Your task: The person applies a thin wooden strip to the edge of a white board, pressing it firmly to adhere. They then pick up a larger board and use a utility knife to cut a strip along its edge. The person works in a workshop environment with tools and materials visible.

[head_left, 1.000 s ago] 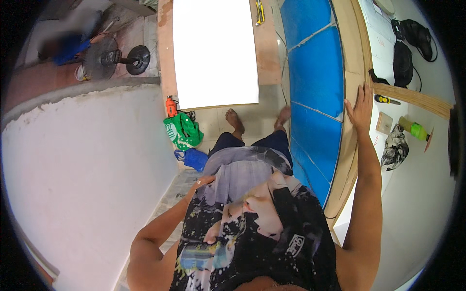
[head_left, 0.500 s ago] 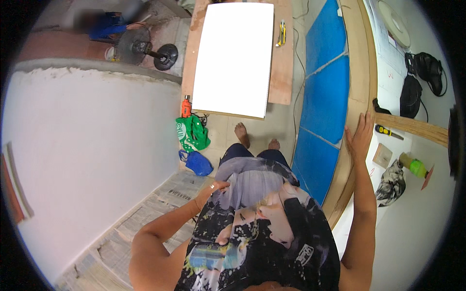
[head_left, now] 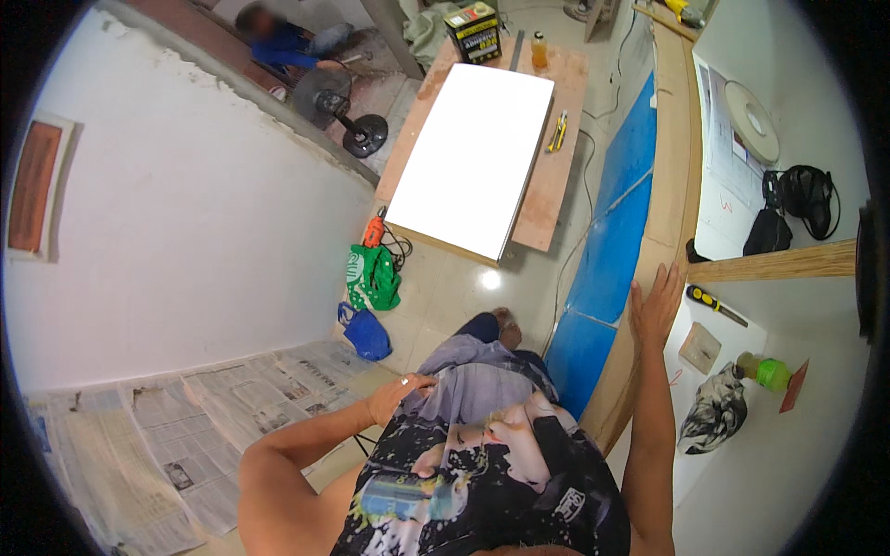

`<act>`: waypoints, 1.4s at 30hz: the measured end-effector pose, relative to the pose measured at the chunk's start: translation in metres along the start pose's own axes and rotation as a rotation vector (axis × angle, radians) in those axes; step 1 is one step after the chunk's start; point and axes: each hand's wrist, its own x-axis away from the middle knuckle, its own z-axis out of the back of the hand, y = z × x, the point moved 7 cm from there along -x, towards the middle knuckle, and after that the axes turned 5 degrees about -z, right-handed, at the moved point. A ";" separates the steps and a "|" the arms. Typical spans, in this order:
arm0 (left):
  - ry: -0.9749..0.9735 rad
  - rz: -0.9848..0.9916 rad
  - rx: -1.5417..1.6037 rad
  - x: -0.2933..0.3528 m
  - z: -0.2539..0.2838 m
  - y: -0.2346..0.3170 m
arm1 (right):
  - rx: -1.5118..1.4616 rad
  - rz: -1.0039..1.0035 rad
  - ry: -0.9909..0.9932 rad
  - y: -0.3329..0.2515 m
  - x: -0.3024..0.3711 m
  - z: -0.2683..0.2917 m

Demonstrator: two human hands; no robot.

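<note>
My right hand lies flat with fingers extended on the wooden edge of the shelf unit at the right. At my waist, my left hand is closed on the side of my patterned shirt; some of its fingers are hidden. A screwdriver with a yellow and black handle lies inside the unit close to my right hand, with a small wooden block beside it. Ahead, a large white panel rests on a plywood table, and a yellow utility knife lies to its right.
A black adhesive can and an orange bottle stand at the table's far end. Green and blue bags lie on the floor. A fan stands near another person. Newspapers cover floor at the left.
My view has tilted up and turned, bringing the can, the bottle and the other person into sight. My feet have shifted. Both hands keep their places on the edge and shirt.
</note>
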 end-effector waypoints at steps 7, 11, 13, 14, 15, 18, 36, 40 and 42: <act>0.160 -0.035 0.050 0.011 0.010 0.045 | -0.062 0.034 0.055 0.000 0.009 0.004; 0.222 -0.045 0.045 0.022 0.001 0.059 | -0.077 0.072 0.107 0.002 0.007 0.002; 0.227 -0.079 0.035 0.022 -0.012 0.044 | -0.074 0.079 0.114 0.009 0.007 -0.003; 0.234 -0.091 0.030 0.024 -0.017 0.038 | -0.073 0.087 0.112 0.011 0.009 -0.005; 0.241 -0.096 0.028 0.025 -0.021 0.036 | -0.069 0.082 0.105 0.011 0.009 -0.005; 0.248 -0.129 0.002 0.027 -0.025 0.035 | -0.052 0.073 0.093 0.008 0.009 -0.004; 0.247 -0.386 -0.080 -0.004 0.018 0.051 | -0.051 0.059 0.067 0.009 0.012 -0.002; 0.176 -0.437 -0.087 -0.011 0.011 0.016 | -0.081 0.070 0.059 -0.001 0.009 0.001; 0.133 -0.396 -0.125 -0.009 0.013 0.004 | -0.068 0.061 0.053 -0.002 0.005 0.003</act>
